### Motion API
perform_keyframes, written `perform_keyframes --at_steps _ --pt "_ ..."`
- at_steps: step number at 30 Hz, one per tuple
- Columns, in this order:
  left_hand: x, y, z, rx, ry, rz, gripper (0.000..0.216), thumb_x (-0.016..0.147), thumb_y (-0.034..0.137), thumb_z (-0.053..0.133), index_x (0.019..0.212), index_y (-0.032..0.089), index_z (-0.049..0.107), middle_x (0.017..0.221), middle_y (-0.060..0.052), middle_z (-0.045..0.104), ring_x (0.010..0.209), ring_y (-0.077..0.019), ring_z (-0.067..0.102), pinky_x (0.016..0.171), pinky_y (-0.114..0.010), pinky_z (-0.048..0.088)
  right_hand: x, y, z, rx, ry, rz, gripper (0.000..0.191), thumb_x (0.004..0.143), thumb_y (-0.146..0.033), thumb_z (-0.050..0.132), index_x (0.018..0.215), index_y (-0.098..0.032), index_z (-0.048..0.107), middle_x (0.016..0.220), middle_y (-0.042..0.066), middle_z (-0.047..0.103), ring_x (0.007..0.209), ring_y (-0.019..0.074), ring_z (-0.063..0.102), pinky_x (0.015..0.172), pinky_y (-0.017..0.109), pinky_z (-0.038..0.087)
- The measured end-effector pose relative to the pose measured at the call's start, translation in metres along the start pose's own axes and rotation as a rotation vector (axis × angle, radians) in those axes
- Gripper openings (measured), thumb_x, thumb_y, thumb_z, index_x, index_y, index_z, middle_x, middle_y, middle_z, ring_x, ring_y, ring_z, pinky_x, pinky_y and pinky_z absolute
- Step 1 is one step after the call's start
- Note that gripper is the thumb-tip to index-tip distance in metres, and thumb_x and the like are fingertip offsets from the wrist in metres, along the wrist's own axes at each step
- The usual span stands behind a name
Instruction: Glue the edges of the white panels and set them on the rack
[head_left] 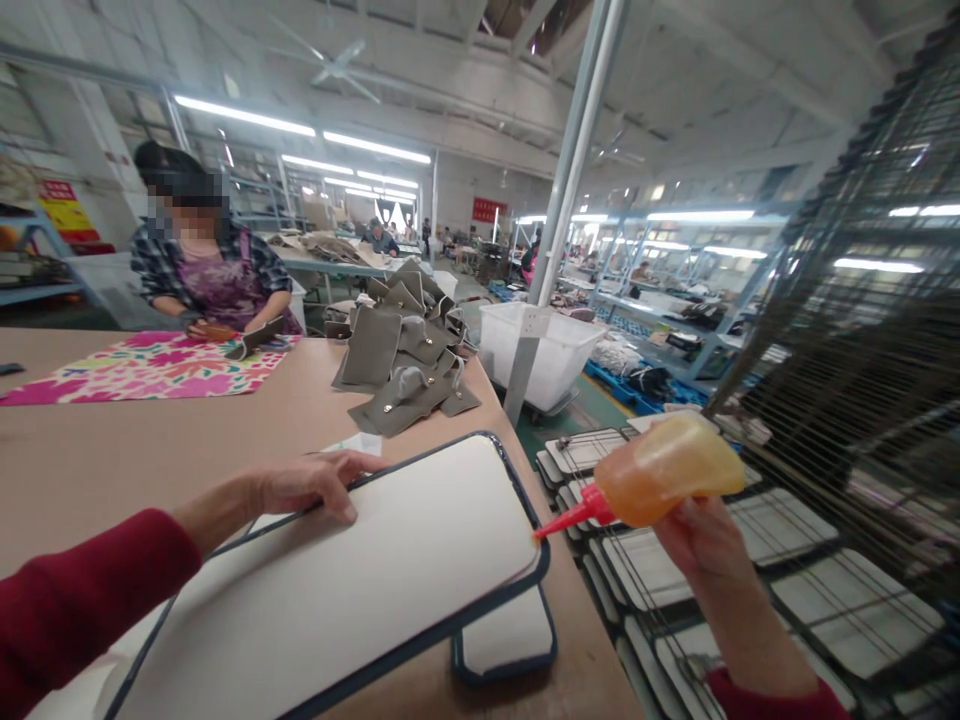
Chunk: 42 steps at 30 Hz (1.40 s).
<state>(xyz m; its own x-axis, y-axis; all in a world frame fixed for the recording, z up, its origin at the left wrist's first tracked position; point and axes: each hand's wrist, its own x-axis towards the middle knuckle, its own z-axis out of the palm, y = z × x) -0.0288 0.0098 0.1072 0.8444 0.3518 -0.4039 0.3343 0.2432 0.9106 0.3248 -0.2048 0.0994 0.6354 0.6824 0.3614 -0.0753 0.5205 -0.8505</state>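
Workshop: long white ceiling lights [244,115] above a tan table [180,440], seen from the head view.
Far side: a co-worker in a plaid shirt and purple apron [217,282] behind pink floral cloth [157,365]; a heap of grey-brown flat pieces [412,350] lies nearer.
Panel: white, rounded-cornered rectangular panel with dark blue edging [360,570], over the table, partly covering a smaller similar panel [510,635].
Left hand [315,488]: clamped on the panel's far edge, thumb on the white face.
Right hand [694,530]: closed around a soft amber squeeze bottle [660,470], red nozzle [570,515] at the panel's right corner.
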Motion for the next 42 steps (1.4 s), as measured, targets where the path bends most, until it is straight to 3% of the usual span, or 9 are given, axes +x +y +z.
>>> perform_keyframes --at_steps 3,6,11,18,25,34,42 --pt "-0.001 0.001 0.004 -0.017 -0.053 0.005 0.07 0.05 0.007 0.064 0.117 0.025 0.062 0.112 -0.001 0.066 0.104 -0.0307 0.059 0.081 -0.032 0.05 -0.002 0.002 -0.003 -0.007 0.009 -0.02 0.046 0.042 -0.041 0.081 0.084 -0.026 0.067 0.074 0.003 0.067 0.072 0.0236 0.062 0.087 0.049 0.043" --pt "0.001 -0.002 0.003 -0.046 -0.026 0.025 0.066 0.049 0.006 0.063 0.113 0.025 0.065 0.112 0.0 0.066 0.105 -0.0304 0.058 0.082 -0.032 0.05 -0.005 0.003 -0.006 -0.005 0.039 -0.047 0.044 0.043 -0.039 0.081 0.083 -0.026 0.067 0.076 0.003 0.067 0.074 0.0224 0.061 0.085 0.046 0.045" --pt "0.007 -0.016 -0.004 -0.108 0.028 0.059 0.063 0.049 0.004 0.062 0.107 0.028 0.067 0.112 0.003 0.066 0.107 -0.0277 0.057 0.082 -0.03 0.05 -0.014 0.007 -0.006 0.03 0.135 -0.108 0.044 0.042 -0.034 0.083 0.083 -0.025 0.068 0.078 0.001 0.067 0.074 0.0179 0.06 0.071 0.033 0.051" --pt "0.018 -0.03 -0.001 -0.175 0.0 0.129 0.068 0.053 0.002 0.062 0.118 0.024 0.061 0.114 -0.001 0.065 0.103 -0.0256 0.059 0.081 -0.03 0.05 -0.028 0.014 -0.001 0.066 0.249 -0.207 0.035 0.045 -0.026 0.082 0.076 -0.024 0.067 0.069 -0.004 0.065 0.064 0.0119 0.058 0.063 0.022 0.05" --pt "0.027 -0.042 0.002 -0.264 0.049 0.127 0.071 0.053 0.005 0.064 0.122 0.02 0.057 0.116 -0.004 0.064 0.102 -0.0262 0.06 0.082 -0.03 0.05 -0.034 0.013 0.008 0.055 0.295 -0.283 0.032 0.049 -0.023 0.081 0.077 -0.023 0.066 0.069 -0.004 0.065 0.063 0.0104 0.058 0.064 0.021 0.05" --pt "0.039 -0.049 0.012 -0.339 -0.046 0.178 0.082 0.052 0.006 0.064 0.131 0.018 0.046 0.111 -0.008 0.066 0.098 -0.0271 0.062 0.082 -0.033 0.049 -0.04 0.012 0.017 0.055 0.313 -0.301 0.035 0.052 -0.02 0.08 0.084 -0.024 0.067 0.075 -0.004 0.067 0.066 0.011 0.06 0.065 0.02 0.051" --pt "0.049 -0.051 0.015 -0.368 -0.039 0.191 0.082 0.053 0.007 0.064 0.131 0.017 0.045 0.11 -0.008 0.067 0.096 -0.0266 0.063 0.08 -0.032 0.05 -0.047 0.017 0.024 0.059 0.314 -0.296 0.036 0.052 -0.019 0.08 0.086 -0.023 0.068 0.081 -0.003 0.069 0.074 0.0125 0.062 0.07 0.022 0.052"
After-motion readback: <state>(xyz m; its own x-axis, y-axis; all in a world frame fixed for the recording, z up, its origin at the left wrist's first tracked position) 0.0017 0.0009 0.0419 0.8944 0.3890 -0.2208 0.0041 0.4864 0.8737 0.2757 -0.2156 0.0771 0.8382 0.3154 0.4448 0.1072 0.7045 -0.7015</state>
